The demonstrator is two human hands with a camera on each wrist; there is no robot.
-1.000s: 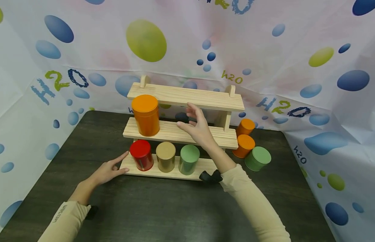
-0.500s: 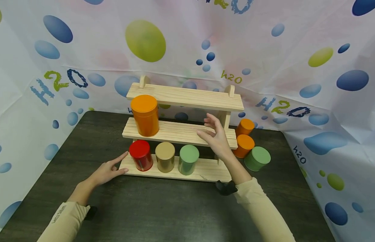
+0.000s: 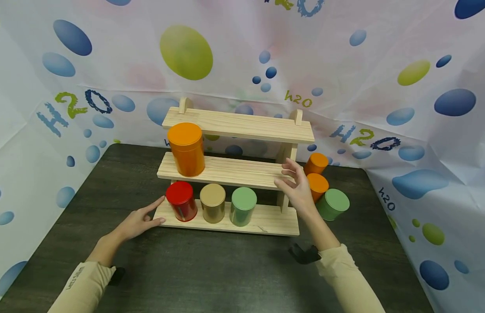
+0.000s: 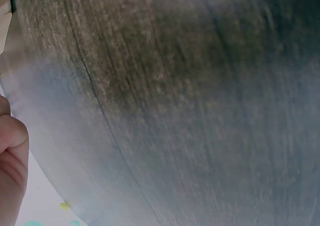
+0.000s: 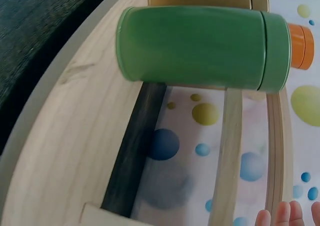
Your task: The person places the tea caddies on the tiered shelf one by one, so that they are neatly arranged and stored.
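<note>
My left hand (image 3: pixel 135 224) is at the left end of the wooden shelf rack's bottom board (image 3: pixel 277 219), its extended index finger and thumb touching that corner. Just right of it stands a red canister (image 3: pixel 181 201), followed by a gold canister (image 3: pixel 212 203) and a green canister (image 3: pixel 243 206). A taller orange canister (image 3: pixel 186 149) stands on the left of the middle board (image 3: pixel 238 170). At that board's right end hovers my right hand (image 3: pixel 300 188), fingers loosely bent and holding nothing. In the right wrist view, its fingertips (image 5: pixel 282 217) show below the green canister (image 5: pixel 195 48).
On the dark table (image 3: pixel 211 274), right of the rack, stand two orange canisters (image 3: pixel 317 163) and another green canister (image 3: pixel 334 204). The top board (image 3: pixel 238 124) spans above. A white dotted curtain (image 3: pixel 242 52) hangs behind and along the sides.
My right hand has moved right and downward, from the middle of the rack to the middle board's right end. The left hand stays at the bottom board's corner. The canisters keep their places.
</note>
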